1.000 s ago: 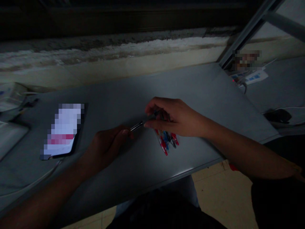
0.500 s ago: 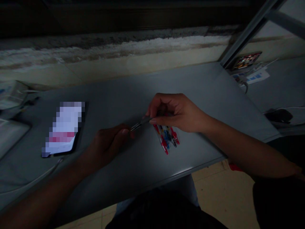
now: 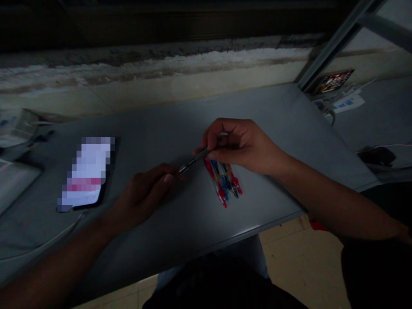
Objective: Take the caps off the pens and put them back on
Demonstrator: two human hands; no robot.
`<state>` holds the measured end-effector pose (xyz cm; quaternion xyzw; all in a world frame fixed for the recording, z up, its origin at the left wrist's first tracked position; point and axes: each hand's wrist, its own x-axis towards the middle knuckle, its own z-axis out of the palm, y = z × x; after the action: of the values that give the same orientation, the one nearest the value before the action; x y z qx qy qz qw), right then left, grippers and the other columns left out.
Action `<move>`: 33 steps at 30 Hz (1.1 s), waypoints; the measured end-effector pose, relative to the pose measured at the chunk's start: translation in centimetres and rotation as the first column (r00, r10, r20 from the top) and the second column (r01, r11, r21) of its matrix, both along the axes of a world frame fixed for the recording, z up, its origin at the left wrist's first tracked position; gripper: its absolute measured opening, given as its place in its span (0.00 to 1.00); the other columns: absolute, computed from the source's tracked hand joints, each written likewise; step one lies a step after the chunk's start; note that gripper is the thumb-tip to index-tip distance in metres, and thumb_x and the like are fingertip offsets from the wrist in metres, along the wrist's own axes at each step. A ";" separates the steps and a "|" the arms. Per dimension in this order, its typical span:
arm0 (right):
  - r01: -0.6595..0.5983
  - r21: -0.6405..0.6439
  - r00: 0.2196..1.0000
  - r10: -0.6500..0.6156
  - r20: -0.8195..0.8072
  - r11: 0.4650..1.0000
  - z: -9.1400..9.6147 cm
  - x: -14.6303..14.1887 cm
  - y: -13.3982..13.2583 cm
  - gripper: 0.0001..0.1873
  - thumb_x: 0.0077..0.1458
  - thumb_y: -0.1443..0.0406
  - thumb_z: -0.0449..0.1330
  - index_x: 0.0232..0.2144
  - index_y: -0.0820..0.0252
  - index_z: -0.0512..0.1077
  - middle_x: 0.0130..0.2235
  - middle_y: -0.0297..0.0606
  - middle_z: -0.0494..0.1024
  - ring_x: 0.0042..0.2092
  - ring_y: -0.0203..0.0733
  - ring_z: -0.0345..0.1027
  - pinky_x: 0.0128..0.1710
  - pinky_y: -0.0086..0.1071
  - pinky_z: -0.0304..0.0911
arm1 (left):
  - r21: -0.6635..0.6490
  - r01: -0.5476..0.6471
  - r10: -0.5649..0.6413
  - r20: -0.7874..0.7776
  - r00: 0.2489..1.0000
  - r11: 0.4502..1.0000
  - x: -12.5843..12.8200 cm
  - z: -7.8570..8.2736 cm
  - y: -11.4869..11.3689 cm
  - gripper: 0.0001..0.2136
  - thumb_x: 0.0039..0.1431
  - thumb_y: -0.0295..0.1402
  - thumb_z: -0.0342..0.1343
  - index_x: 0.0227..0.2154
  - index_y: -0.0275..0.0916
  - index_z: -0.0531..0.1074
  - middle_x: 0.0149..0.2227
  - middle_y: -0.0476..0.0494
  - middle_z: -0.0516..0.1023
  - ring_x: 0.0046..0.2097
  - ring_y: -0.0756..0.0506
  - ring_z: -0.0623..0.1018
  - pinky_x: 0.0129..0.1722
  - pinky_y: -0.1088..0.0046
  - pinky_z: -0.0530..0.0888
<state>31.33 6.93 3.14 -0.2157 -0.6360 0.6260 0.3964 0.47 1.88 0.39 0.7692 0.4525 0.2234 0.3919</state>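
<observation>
Left hand, right hand — both pinching one pen; one packet of pens just below.

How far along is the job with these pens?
Done: one dark pen lies outside the clear plastic pack. In hand: the right hand and left hand hold it between them. Left: the red and blue pens inside the pack, on the grey table.

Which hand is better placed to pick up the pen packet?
Probably the right hand: it sits just above the clear packet of pens, while the left hand is farther off, holding the pen's metal tip.
</observation>
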 end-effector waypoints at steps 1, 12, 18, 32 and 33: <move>0.015 -0.001 1.000 -0.015 0.018 1.000 0.0 0.0 0.1 0.12 0.61 0.70 0.73 0.41 0.60 0.72 0.44 0.34 0.81 0.42 0.32 0.81 0.47 0.26 0.75 | -0.002 -0.007 0.007 0.011 1.000 1.000 0.0 0.0 0.0 0.22 0.84 0.51 0.49 0.44 0.39 0.78 0.25 0.52 0.75 0.24 0.50 0.71 0.25 0.76 0.67; 0.236 0.156 0.967 -0.248 0.062 0.959 0.6 0.2 0.6 0.17 0.60 0.62 0.77 0.45 0.59 0.74 0.39 0.31 0.78 0.33 0.30 0.67 0.34 0.27 0.64 | -0.024 0.000 0.000 0.023 1.000 1.000 -0.4 -0.7 -0.1 0.21 0.83 0.53 0.52 0.47 0.39 0.78 0.25 0.54 0.73 0.24 0.50 0.70 0.24 0.76 0.66; 0.083 0.106 0.984 -0.099 0.148 0.991 -0.2 -0.3 0.1 0.20 0.59 0.57 0.79 0.42 0.61 0.76 0.32 0.30 0.78 0.33 0.33 0.69 0.32 0.27 0.64 | -0.008 0.010 -0.010 0.016 1.000 1.000 -0.4 -0.7 -0.3 0.19 0.83 0.51 0.53 0.45 0.40 0.77 0.25 0.55 0.73 0.23 0.51 0.70 0.24 0.78 0.66; 0.019 0.347 0.894 -0.171 0.414 0.938 2.2 0.8 -0.9 0.22 0.68 0.55 0.73 0.54 0.60 0.74 0.35 0.29 0.82 0.30 0.32 0.72 0.33 0.29 0.59 | 0.135 -0.080 0.089 -0.064 0.994 0.988 0.6 0.4 -0.7 0.16 0.82 0.44 0.54 0.45 0.39 0.79 0.27 0.55 0.77 0.25 0.52 0.70 0.27 0.76 0.64; 0.000 0.371 0.895 -0.166 0.415 0.929 2.2 0.9 -0.8 0.16 0.70 0.56 0.71 0.51 0.60 0.75 0.35 0.30 0.82 0.31 0.32 0.72 0.35 0.29 0.60 | 0.140 -0.084 0.092 -0.058 0.994 0.987 0.5 0.3 -0.7 0.15 0.82 0.44 0.55 0.44 0.39 0.80 0.27 0.55 0.76 0.25 0.52 0.70 0.26 0.76 0.63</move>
<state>32.18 6.09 5.33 -0.3019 -0.8029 0.4157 0.3023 1.02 1.21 0.71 0.7805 0.4818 0.2464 0.3130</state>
